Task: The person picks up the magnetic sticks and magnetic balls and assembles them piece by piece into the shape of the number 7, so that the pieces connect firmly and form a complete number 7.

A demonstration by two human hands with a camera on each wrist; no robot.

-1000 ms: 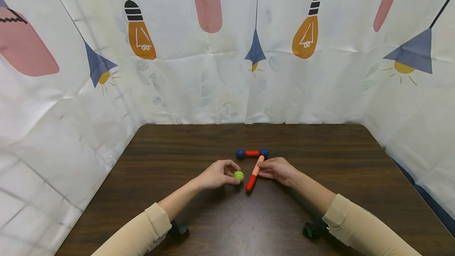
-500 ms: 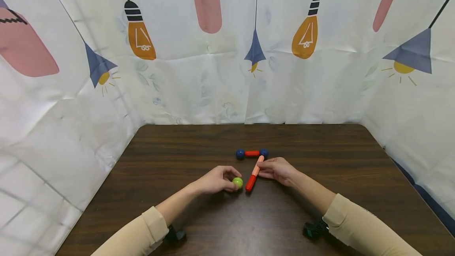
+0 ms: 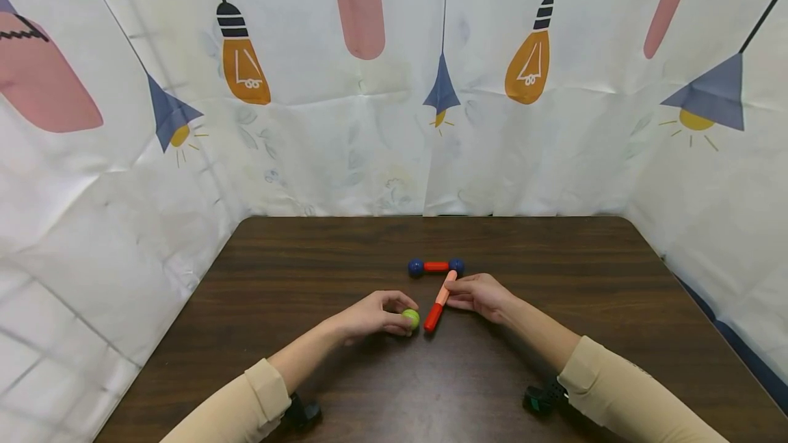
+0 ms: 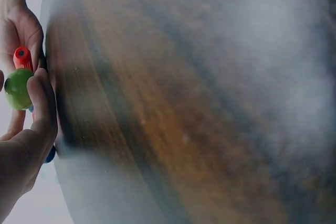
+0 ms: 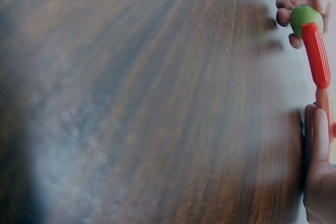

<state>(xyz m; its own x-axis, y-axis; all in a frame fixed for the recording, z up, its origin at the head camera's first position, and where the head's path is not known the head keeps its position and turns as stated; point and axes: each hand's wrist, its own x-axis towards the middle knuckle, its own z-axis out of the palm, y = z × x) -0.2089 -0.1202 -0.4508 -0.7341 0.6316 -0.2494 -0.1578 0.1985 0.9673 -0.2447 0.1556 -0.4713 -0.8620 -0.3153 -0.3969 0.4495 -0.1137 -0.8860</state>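
Observation:
My left hand [image 3: 377, 314] pinches a green ball [image 3: 410, 320] between thumb and fingers, close to the near end of a two-part rod. The rod has a red section [image 3: 434, 318] and a light orange section [image 3: 446, 287]. My right hand [image 3: 483, 294] pinches it by the orange section. Its far end meets or overlaps the right blue ball [image 3: 456, 265] of a red bar [image 3: 436, 266]; I cannot tell whether they are joined. Another blue ball [image 3: 416, 267] caps the bar's left end. In the left wrist view a dark hole shows in the red section's end [image 4: 22, 55].
Everything is over a dark wood-grain table [image 3: 295, 251]. A white curtain [image 3: 345, 163] printed with lamps stands behind it and along the sides. Black wrist devices [image 3: 542, 398] hang under both forearms.
My left hand and the green ball have come a little nearer to me, down from beside the rod's middle to near its red end. The right hand and rod stay put.

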